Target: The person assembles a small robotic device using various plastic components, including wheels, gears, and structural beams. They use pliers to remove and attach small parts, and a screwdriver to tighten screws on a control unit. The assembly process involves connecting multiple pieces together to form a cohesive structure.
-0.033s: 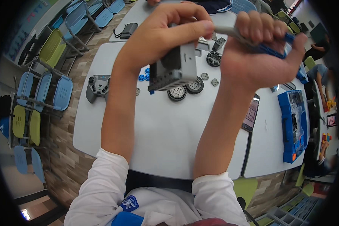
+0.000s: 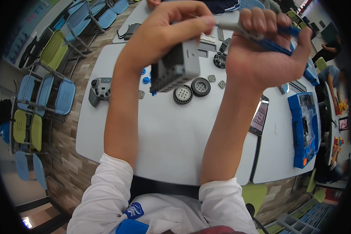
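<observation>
My left hand [image 2: 165, 37] is closed around a grey and dark boxy module [image 2: 179, 66], held tilted above the table with a small blue peg at its lower corner. Its thumb and forefinger point toward the right. My right hand [image 2: 265, 54] grips a plier-like tool [image 2: 275, 45] with a grey head and two blue handles. The tool's narrow tip ends beside my left fingertips, with a tiny blue bit there; whether it touches the module is hidden behind my fingers.
Below the module lie two wheels [image 2: 201, 87], small grey plates [image 2: 211, 78] and blue round pieces [image 2: 146, 80]. A game controller [image 2: 102, 89] sits left, a phone [image 2: 259, 117] right. Farther right lies an open blue case [image 2: 303, 128]. Another person's hand [image 2: 154, 3] shows across the table.
Both hands have shifted slightly left and up, the module with them. The tool has turned a little, showing its two blue handles farther apart, and its tip sits clearer of my left fingers.
</observation>
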`<state>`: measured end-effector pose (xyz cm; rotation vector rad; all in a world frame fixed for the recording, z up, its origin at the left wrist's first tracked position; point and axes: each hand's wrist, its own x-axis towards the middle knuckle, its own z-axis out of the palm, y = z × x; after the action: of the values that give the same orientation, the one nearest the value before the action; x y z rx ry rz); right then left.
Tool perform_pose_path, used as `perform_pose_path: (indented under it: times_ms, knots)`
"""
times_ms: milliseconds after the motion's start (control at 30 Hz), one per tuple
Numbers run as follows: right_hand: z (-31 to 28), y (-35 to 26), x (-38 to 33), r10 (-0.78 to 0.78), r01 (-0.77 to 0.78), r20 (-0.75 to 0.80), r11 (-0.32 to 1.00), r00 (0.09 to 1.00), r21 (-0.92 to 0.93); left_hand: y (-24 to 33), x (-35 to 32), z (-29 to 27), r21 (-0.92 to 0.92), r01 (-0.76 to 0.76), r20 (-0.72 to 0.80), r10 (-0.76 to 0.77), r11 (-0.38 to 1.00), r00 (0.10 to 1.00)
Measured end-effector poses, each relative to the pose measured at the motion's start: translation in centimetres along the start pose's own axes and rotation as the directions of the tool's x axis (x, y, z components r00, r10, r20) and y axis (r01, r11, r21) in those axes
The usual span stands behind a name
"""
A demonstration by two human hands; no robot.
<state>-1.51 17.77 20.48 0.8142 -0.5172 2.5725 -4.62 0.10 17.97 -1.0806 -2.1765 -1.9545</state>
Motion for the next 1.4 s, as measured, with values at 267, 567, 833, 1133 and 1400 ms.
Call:
perform_pose_path:
  times_ms: [267, 567, 833, 1133, 1400]
  knots:
    - [1.0, 0.3, -0.5, -0.221, 0.209, -0.063, 0.965, 0.973, -0.161, -12.1, 0.0, -9.7, 0.622, 0.436, -0.296, -0.319, 0.651, 0.900]
    - [0.9, 0.5, -0.5, -0.251, 0.235, -0.052, 0.949, 0.967, -0.212, -16.6, 2.0, -7.9, 0.617, 0.635, -0.483, -0.413, 0.464, 0.772]
    - [2.6, 0.4, -0.9, -0.303, 0.280, -0.096, 0.939, 0.948, -0.200, -9.0, 1.0, -9.0, 0.219, 0.563, -0.436, -0.437, 0.797, 0.787]
    - [4.1, 2.5, -1.3, -0.129, 0.130, -0.049, 0.991, 0.990, 0.013, -1.6, 0.7, -6.5, -0.269, -0.206, -0.733, -0.061, 0.941, 0.678]
    - [4.2, 5.2, -3.0, -0.130, 0.139, 0.125, 0.988, 0.984, -0.068, -0.4, 0.9, -3.9, -0.281, -0.302, -0.772, -0.028, 0.911, 0.635]
